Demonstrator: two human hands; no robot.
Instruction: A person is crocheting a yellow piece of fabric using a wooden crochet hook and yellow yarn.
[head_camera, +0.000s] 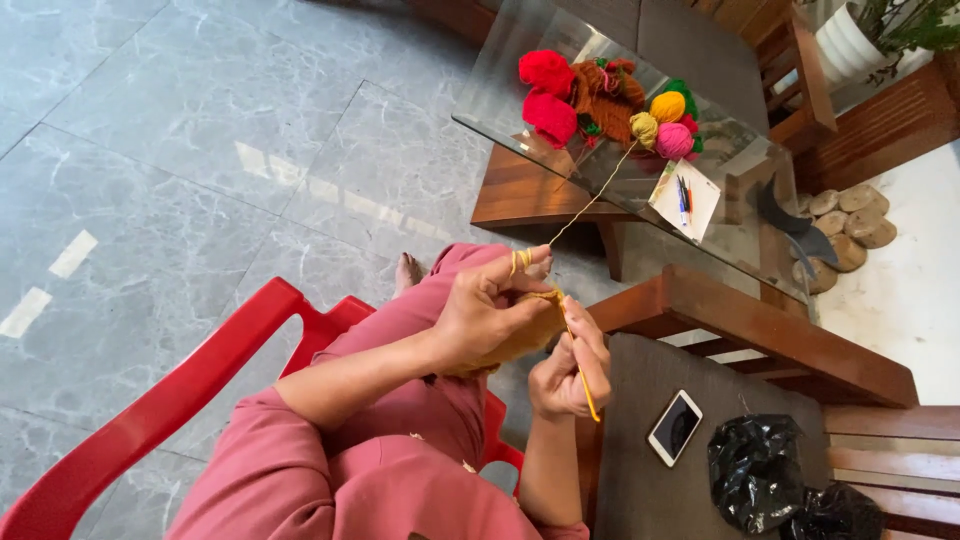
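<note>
My left hand (487, 312) grips a small mustard-yellow crocheted piece (522, 336), with the yarn strand (595, 195) looped over its forefinger. That strand runs up to a mustard yarn ball (644, 128) on the glass table (500, 100). My right hand (570, 368) holds a yellow crochet hook (586, 393), its tip at the edge of the piece. Both hands meet above my lap in pink clothing.
Red, brown, yellow, pink and green yarn balls (600, 95) lie on the glass table beside a paper with pens (685, 198). A phone (675, 427) and black plastic bags (755, 470) rest on a wooden seat at right. I sit on a red plastic chair (180, 395).
</note>
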